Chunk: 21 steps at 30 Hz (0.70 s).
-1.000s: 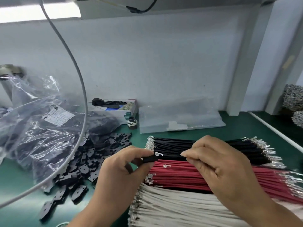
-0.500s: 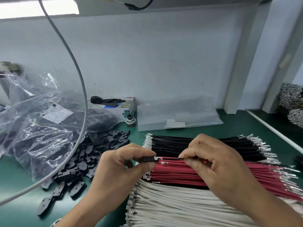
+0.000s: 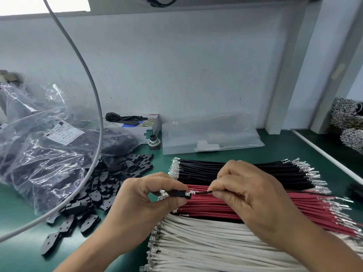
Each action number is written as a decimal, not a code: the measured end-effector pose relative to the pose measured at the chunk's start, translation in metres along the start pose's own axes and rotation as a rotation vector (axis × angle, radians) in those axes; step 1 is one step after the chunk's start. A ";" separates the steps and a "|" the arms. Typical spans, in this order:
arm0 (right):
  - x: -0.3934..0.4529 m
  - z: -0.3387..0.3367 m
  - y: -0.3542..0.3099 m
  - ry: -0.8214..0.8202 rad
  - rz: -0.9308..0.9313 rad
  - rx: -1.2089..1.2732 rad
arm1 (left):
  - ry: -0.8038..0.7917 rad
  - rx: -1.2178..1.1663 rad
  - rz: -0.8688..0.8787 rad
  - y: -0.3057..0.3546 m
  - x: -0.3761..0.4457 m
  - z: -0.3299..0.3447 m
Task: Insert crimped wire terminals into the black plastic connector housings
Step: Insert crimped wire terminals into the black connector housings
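Head view shows one black connector housing [image 3: 179, 193] pinched between thumb and forefinger of the left hand [image 3: 146, 203], held above the red wires [image 3: 245, 205]. A black wire [image 3: 203, 192], pinched by the right hand [image 3: 253, 195], has its crimped terminal [image 3: 192, 192] at the housing's mouth, seemingly not fully seated. Both hands hover over the bundles, fingers curled. Judging by the full bundles of black wires [image 3: 245, 170] and white wires [image 3: 216, 242] and the loose housings [image 3: 110, 185] heaped left, nearly everything remains.
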State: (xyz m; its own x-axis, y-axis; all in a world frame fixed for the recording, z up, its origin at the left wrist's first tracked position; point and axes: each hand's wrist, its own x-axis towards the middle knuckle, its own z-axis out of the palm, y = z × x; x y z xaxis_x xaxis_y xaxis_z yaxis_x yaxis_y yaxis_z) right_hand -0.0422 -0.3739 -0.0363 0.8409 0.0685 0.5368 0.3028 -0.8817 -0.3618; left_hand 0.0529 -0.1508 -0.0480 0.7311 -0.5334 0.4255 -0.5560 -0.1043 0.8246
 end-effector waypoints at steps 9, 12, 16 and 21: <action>0.000 0.021 -0.016 0.115 -0.035 -0.065 | 0.078 0.025 -0.005 -0.002 -0.001 0.005; 0.001 0.019 -0.012 0.145 -0.009 -0.044 | 0.105 0.033 -0.025 -0.002 -0.001 0.008; 0.002 0.026 -0.012 0.167 -0.043 -0.025 | 0.109 0.021 -0.016 -0.001 -0.002 0.011; 0.002 0.030 -0.014 0.197 -0.079 -0.035 | 0.108 0.117 0.018 0.004 -0.003 0.009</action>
State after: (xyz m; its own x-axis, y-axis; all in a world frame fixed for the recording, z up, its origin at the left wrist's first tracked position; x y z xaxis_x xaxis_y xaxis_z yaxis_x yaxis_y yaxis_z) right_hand -0.0310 -0.3472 -0.0533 0.7101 0.0484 0.7024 0.3456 -0.8932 -0.2878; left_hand 0.0449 -0.1569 -0.0489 0.7552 -0.4432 0.4831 -0.6073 -0.1957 0.7700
